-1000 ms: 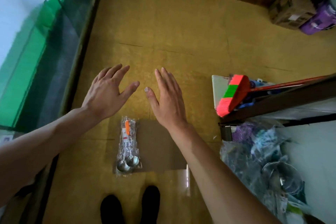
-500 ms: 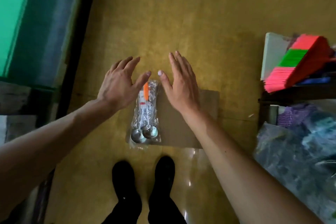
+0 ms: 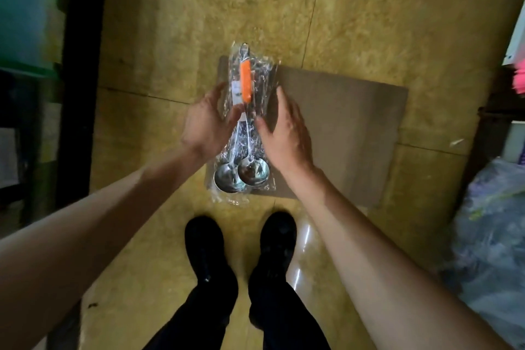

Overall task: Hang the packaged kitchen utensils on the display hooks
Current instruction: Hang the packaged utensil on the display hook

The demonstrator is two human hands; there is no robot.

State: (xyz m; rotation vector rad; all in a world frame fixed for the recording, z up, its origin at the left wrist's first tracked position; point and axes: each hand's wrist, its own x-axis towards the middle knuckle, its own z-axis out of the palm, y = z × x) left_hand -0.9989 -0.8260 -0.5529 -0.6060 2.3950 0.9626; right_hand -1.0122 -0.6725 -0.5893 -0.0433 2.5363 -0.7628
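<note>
A clear plastic package of steel ladles (image 3: pixel 245 150), one with an orange handle, lies flat on the left end of a brown cardboard sheet (image 3: pixel 341 122) on the yellow floor. My left hand (image 3: pixel 207 122) is at the package's left side, its thumb lying over the plastic edge. My right hand (image 3: pixel 285 133) is at the right side, fingers straight, thumb touching the wrap near the ladle stems. No display hooks are in view.
My two black shoes (image 3: pixel 206 244) stand just below the package. A dark-framed glass cabinet (image 3: pixel 82 65) runs along the left. At the right are a bulging plastic bag of goods (image 3: pixel 494 250) and a dark shelf frame (image 3: pixel 488 128) with pink bristles above it.
The view has dropped closer to the floor. Both hands have come down and closed in on the package from either side; they now touch it.
</note>
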